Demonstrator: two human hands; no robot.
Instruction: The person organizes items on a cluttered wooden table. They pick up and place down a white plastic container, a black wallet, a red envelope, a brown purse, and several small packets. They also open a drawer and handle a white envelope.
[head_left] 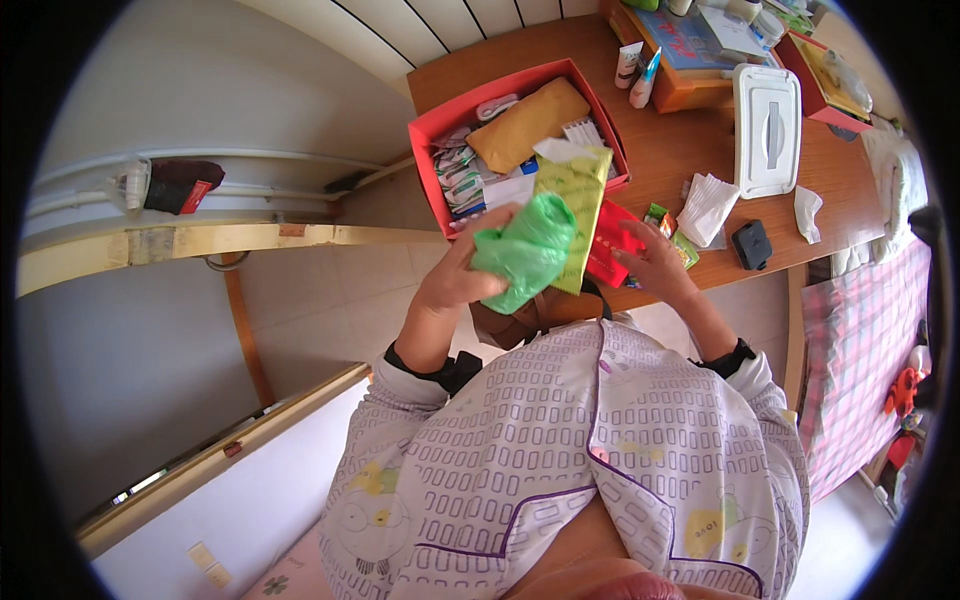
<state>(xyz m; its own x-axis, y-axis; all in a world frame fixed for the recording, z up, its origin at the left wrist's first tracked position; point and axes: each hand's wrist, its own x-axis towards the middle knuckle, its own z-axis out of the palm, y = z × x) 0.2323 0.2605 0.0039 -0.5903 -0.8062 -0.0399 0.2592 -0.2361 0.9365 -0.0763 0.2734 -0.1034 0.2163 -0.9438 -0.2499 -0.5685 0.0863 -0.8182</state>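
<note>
My left hand [452, 270] is closed around a crumpled green plastic bag [527, 250], held up in front of the desk's near edge. Directly behind the bag is a yellow-green tissue pack [588, 195] with white paper at its top. Whether my left fingers also hold that pack is hidden by the bag. A flat red packet [608, 248] lies to the right of the tissue pack. My right hand [662, 266] is over the red packet's right side, its thumb and fingers apart and the tips at the packet.
A red open box [437, 185] holds a brown envelope [530, 122] and several small packets. Right of my hands are crumpled tissues [708, 208], a black case [751, 245] and a white lidded box [768, 130]. Two tubes [645, 80] stand farther back. A bed [865, 330] is at the right.
</note>
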